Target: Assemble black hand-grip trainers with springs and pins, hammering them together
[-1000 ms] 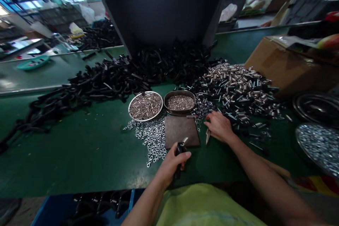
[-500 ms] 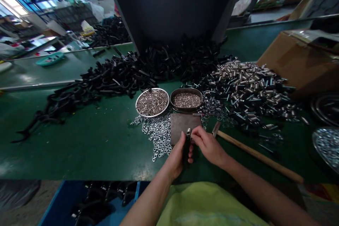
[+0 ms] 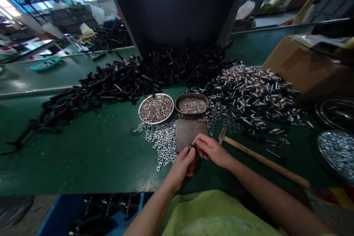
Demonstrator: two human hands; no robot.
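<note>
My left hand (image 3: 183, 165) is closed around a small black part (image 3: 190, 148), mostly hidden by the fingers. Against its upper end, my right hand (image 3: 211, 149) has its fingertips pressed together; whatever they pinch is too small to make out. Both hands are at the near edge of a flat metal plate (image 3: 186, 129). Loose metal rings (image 3: 165, 149) are spread left of the plate. Beyond it stand a round dish of small metal pins (image 3: 156, 107) and an oval tin of tiny metal pieces (image 3: 192, 105). A hammer (image 3: 262, 158) lies right of my right hand.
Black curved parts (image 3: 110, 81) are heaped at the back left, spilling from a tipped grey bin (image 3: 182, 14). Metal-and-black pieces (image 3: 254, 88) pile up at the right, before a cardboard box (image 3: 301, 66). A blue crate (image 3: 52, 215) with black parts stands below the table edge.
The shiny metal cylinder that stood up between my fingers is no longer visible. The black part is tilted differently, and my right fingertips have shifted over its upper end. The view has shifted slightly.
</note>
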